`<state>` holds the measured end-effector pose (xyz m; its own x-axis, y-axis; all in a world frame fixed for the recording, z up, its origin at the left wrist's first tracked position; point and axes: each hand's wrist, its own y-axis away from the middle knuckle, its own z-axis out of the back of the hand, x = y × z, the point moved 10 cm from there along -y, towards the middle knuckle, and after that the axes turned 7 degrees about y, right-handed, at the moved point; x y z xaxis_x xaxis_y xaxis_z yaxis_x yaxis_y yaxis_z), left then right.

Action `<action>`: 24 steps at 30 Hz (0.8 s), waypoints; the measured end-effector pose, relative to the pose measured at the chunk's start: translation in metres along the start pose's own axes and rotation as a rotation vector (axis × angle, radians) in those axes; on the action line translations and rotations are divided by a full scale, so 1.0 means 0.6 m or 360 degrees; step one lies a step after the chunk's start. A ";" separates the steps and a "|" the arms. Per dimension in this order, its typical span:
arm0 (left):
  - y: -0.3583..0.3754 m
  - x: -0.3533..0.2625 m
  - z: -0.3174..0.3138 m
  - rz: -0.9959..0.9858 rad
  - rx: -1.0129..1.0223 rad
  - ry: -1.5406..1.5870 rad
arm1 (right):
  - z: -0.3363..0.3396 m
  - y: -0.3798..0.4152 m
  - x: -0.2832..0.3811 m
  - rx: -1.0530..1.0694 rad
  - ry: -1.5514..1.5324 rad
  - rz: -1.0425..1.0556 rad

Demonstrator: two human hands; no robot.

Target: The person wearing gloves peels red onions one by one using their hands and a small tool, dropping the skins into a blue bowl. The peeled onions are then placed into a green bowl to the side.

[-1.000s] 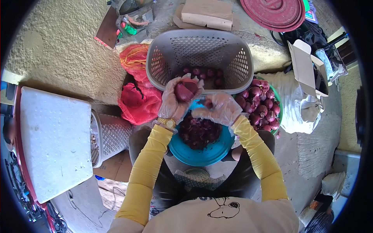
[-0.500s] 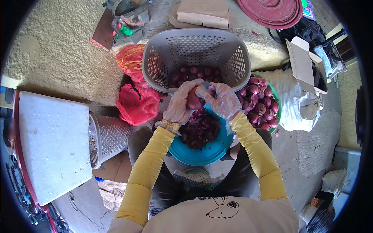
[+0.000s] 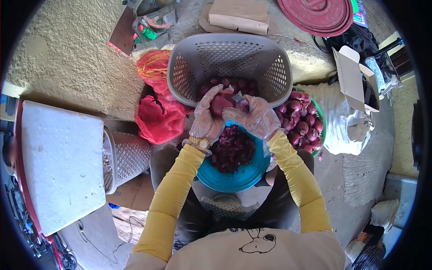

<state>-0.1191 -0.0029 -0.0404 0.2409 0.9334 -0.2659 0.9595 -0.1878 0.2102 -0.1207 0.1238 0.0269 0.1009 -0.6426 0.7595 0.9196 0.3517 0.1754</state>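
Note:
My left hand (image 3: 207, 119), in a clear plastic glove, is closed round a large red onion (image 3: 221, 104). Close beside it my right hand (image 3: 258, 118), gloved too, has its fingers bent round something small and dark that I cannot clearly make out, and its thumb reaches toward the onion. Both hands are above the far rim of a blue basin (image 3: 243, 181), which holds dark onion skins (image 3: 230, 155). Beyond them stands a grey-brown plastic basket (image 3: 229, 54) with several onions at its bottom. To the right, more red onions (image 3: 302, 128) fill a green-rimmed container.
Red mesh bags (image 3: 159, 118) lie left of the basket. Farther left are a perforated bin (image 3: 130, 157) and a white board (image 3: 63, 164). A white sack (image 3: 335, 114) and an open cardboard box (image 3: 351, 83) are on the right. Behind are a flat carton (image 3: 238, 15) and a red lid (image 3: 319, 15).
The fingers of my left hand have spread further round the onion, and more of it shows. My right thumb has shifted down and left. The view has moved slightly.

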 end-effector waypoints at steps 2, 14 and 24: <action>-0.003 0.004 0.004 -0.0024 -0.0025 0.0038 | 0.002 0.000 0.004 -0.0042 -0.0037 0.0046; -0.005 0.003 0.009 -0.0141 -0.0089 -0.0059 | -0.004 -0.005 -0.011 -0.0011 0.0319 0.0005; 0.000 0.003 0.001 -0.0151 -0.0044 -0.0017 | -0.002 -0.004 -0.004 0.0020 0.0362 0.0000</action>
<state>-0.1185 -0.0013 -0.0414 0.1507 0.9433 -0.2959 0.9737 -0.0898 0.2096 -0.1224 0.1238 0.0237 0.1851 -0.7792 0.5988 0.9149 0.3591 0.1845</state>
